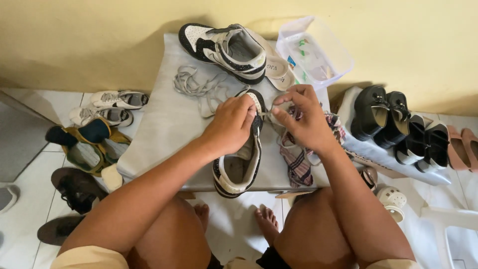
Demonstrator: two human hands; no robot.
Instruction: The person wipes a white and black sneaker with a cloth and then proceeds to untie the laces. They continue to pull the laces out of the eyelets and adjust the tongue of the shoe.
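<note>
A black-and-white sneaker [239,159] is laid on a grey cloth-covered bench [164,129], its heel overhanging the near edge. Its toe end is covered by the left hand [230,124], whose fingers are curled closed over the upper. Just beside it, a pale lace [267,115] is pinched between thumb and fingertips of the right hand [302,117]. A plaid cloth [297,162] is seen under the right wrist. Further back, loose laces [196,84] are heaped, and a matching sneaker [224,49] is placed beside a clear plastic box [314,52]. Black shoes [393,122] are ranged on a rack at the right.
</note>
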